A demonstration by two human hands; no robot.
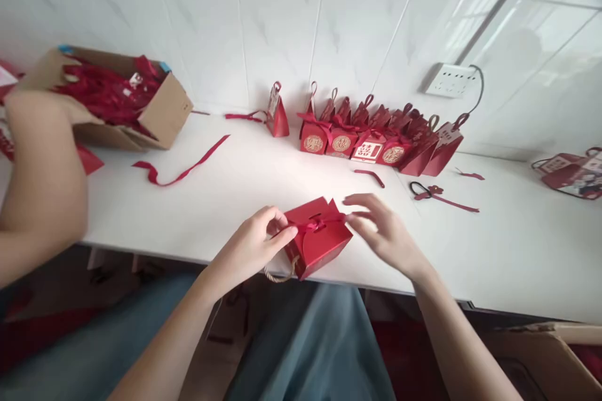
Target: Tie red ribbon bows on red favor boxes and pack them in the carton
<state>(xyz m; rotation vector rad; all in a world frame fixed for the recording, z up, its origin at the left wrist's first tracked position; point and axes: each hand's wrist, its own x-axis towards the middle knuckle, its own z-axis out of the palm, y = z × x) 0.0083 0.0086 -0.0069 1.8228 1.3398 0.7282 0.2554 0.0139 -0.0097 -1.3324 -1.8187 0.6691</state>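
White tabletop [508, 257] against tiled wall [282, 19]. Red gift box [320, 247] at front edge, between hands. Left hand [263, 235] pinches red ribbon [316, 224] on top; right hand [383, 232] half-curled by its other end, grip unclear. Rope handle [281, 277] below left hand. Beyond right hand: strap scrap [371, 177], row of favor boxes [367, 147]. Far left of left hand, another person's arm [44, 182] partly blocks carton [167, 113].

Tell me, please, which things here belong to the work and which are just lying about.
Probably the work:
- glossy red cardboard box, between left hand and right hand
- thin red ribbon knotted on its lid
- row of small red boxes behind

Probably just lying about:
- long, curling red ribbon
- short, bent dark-red strip
- red flower-shaped piece
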